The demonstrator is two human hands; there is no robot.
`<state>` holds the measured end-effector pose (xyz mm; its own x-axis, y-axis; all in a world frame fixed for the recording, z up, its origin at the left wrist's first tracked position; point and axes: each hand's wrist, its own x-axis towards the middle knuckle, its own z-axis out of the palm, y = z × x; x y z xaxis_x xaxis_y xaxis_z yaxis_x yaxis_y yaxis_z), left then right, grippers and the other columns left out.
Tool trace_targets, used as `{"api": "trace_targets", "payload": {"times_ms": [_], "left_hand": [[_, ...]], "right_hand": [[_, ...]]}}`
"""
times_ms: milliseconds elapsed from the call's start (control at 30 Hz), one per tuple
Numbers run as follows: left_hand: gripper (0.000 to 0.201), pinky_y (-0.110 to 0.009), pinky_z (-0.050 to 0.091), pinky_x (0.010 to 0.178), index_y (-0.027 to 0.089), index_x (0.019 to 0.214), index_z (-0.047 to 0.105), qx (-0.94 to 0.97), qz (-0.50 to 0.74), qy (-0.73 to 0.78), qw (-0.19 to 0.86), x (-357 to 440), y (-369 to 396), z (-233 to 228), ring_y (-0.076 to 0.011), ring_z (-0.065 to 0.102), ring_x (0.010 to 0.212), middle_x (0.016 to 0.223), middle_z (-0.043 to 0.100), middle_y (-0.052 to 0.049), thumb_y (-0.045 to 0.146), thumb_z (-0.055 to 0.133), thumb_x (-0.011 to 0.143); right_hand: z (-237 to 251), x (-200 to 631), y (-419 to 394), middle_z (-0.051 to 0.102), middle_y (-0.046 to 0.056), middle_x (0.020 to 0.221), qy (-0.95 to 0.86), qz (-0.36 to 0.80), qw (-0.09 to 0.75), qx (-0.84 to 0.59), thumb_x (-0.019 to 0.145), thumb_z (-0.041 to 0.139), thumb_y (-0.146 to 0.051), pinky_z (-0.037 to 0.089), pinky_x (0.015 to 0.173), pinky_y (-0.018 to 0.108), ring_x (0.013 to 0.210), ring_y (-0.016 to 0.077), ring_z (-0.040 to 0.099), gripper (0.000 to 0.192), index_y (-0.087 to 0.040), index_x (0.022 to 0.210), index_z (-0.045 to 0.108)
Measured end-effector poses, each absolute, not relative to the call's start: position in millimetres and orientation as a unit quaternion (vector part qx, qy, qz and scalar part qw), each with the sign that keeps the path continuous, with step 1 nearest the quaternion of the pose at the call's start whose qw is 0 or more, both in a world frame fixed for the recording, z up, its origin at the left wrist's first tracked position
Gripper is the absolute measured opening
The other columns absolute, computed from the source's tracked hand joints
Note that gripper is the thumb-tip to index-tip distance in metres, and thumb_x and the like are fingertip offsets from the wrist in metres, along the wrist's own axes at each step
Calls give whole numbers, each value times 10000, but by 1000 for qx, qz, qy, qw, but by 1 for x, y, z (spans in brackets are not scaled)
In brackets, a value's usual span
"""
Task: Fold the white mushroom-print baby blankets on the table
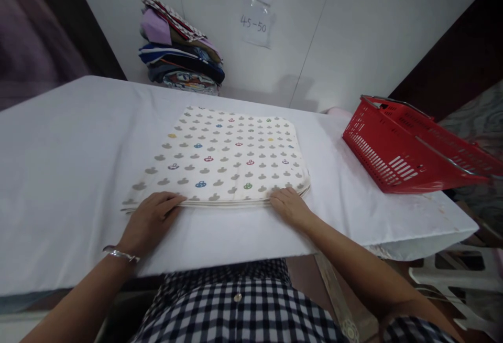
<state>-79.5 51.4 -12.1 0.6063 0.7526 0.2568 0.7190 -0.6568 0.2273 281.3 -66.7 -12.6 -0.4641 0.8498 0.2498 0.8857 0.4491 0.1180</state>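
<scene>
A folded cream cloth lies flat in layers, printed with grey mushroom-like shapes and a few coloured ones. My left hand, with a silver bracelet at the wrist, is closed on its near edge toward the left corner. Toward the right corner, my right hand holds the same edge, fingertips on top of the fabric. Both thumbs are partly hidden. Several stacked layers show along the front fold between the hands.
The cloth rests on a table with a white cover. A red plastic basket stands at the right end. Folded fabrics are piled against the back wall, left of taped paper signs. A white plastic stool is at the lower right.
</scene>
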Motion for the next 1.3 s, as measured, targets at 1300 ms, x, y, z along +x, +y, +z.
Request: {"api": "trace_targets", "payload": {"times_ms": [1300], "left_hand": [[325,-367,409,846,226,1065,605,900,209,380,47,-58,39,0,-222,549,950,1030,615,-70,377,497,798]], "right_hand": [[-11,284,-63,634,52,934,-792,26,170,-585,881,419,-182,440,717,298,867,176,552,232,-212,1066,556]]}}
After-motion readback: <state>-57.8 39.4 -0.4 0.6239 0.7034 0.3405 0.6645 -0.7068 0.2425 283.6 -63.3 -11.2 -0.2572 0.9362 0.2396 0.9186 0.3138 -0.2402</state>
